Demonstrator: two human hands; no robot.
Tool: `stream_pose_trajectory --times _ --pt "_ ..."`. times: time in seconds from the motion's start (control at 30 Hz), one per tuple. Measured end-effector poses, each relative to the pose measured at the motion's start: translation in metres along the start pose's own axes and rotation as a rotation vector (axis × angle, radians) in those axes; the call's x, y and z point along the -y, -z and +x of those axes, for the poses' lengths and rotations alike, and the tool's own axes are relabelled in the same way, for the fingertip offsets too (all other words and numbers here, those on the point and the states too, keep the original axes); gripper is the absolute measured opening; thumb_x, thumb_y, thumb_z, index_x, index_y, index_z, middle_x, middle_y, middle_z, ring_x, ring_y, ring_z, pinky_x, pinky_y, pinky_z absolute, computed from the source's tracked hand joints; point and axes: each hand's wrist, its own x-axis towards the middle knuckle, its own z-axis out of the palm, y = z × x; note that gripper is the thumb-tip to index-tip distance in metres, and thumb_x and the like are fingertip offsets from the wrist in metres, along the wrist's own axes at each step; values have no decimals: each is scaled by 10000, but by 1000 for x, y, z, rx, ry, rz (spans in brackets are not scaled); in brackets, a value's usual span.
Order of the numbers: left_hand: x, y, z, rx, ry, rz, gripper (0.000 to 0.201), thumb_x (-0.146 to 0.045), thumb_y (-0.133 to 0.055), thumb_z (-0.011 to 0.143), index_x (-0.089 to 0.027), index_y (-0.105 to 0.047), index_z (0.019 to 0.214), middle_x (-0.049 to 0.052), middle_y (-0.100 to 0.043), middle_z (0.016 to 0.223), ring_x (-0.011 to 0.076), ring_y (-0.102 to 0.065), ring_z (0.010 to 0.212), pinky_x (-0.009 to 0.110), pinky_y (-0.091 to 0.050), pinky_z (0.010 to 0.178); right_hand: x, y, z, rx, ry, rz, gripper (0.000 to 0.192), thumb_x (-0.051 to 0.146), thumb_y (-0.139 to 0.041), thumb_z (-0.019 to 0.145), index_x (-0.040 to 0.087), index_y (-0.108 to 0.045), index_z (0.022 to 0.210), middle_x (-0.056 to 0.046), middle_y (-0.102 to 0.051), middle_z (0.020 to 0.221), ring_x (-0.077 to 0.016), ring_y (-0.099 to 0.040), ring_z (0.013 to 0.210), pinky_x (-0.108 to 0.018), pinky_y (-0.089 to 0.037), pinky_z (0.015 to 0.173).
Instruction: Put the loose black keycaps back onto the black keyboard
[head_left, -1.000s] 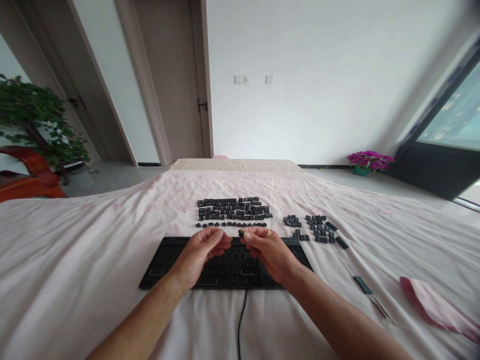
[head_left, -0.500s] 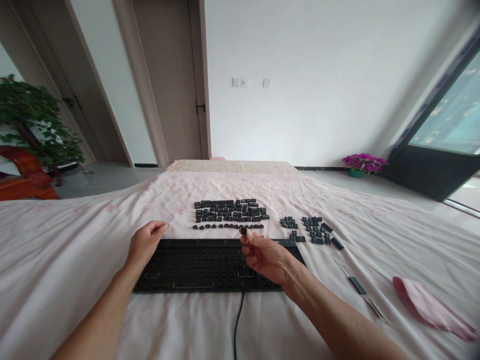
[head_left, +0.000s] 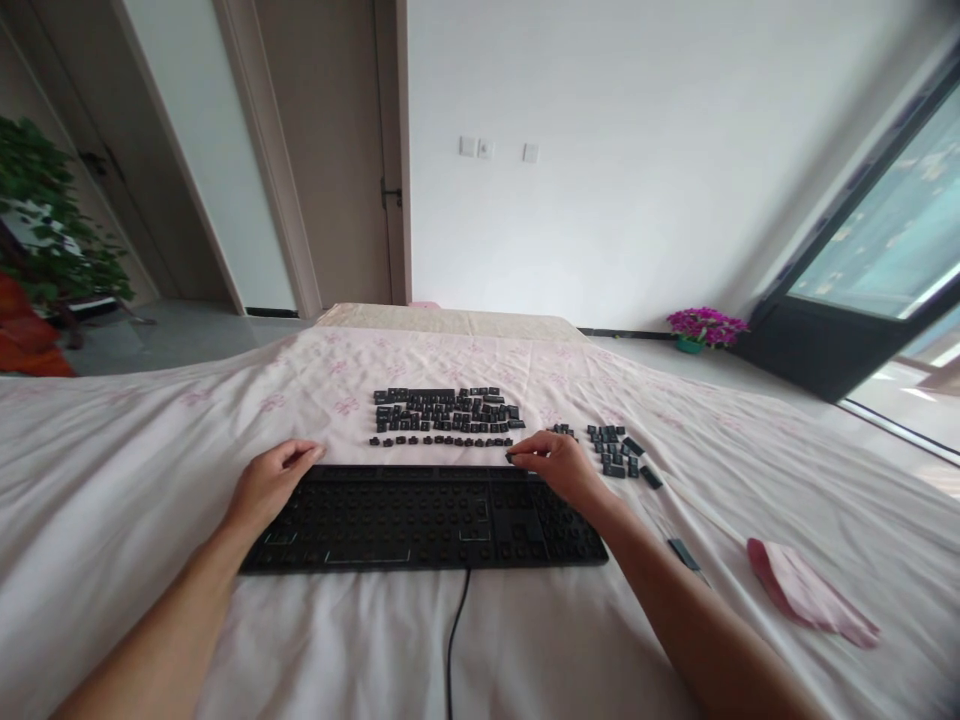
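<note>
Keycaps of black plastic (head_left: pixel 450 411) lie face up in loose rows on the pale pink flowered cloth (head_left: pixel 150 520), just beyond the long black keyboard (head_left: pixel 442 515); the rows roughly echo a keyboard's own order, probably so that each piece can be matched to its place at a glance. Nearest the keyboard runs a single line of small black keycaps (head_left: pixel 439 441), spaced apart, which seems to leave room for fingertips around each one. Off to the right, a smaller group of black keycaps (head_left: pixel 615 455) sits separately, perhaps because it belongs to the keyboard's right-hand blocks. The keyboard lies flat and square to the person, its upper face showing dark posts and thin pale wire outlines where caps are missing, while a thin black cable (head_left: pixel 451 640) trails from its near edge toward the person, away from the loose pieces. The right hand (head_left: pixel 566 470) is at the keyboard's far edge, thumb and forefinger pinched on a small black keycap (head_left: pixel 510 458) near the end of the line, a grip by the tips that suits so small a piece. The left hand (head_left: pixel 274 480) is by the keyboard's far left corner, fingers curled with tips close together; whether they hold anything, I cannot tell. Perhaps it steadies that end.
</note>
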Motion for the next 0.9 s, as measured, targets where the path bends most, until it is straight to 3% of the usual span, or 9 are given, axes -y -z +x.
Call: stream_pose_trajectory --times 0.27,0.67,0.9 --pt "11 -3 6 15 23 68 427 -558 -574 754 -210 -700 967 37 -749 967 260 -661 930 291 -463 853 -27 10 -18 -59 -30 -87 175 336 -670 734 236 -778 830 -34 -719 839 -217 -648 821 -351 -464 794" --pt "11 -3 6 8 -3 99 413 -540 -570 752 -207 -720 946 34 -754 975 254 -674 911 285 -482 795 -32 14 -23 -79 -42 -49 197 352 -669 730 230 -777 842 -34 -712 831 -211 -643 812 -354 -466 806" --pt "14 -4 8 12 1 117 393 -534 -569 765 -222 -714 954 3 -753 953 232 -669 893 260 -469 780 -28 10 -31 -81 17 -151 179 332 -646 771 240 -775 854 -33 -702 828 -215 -635 837 -364 -466 813"
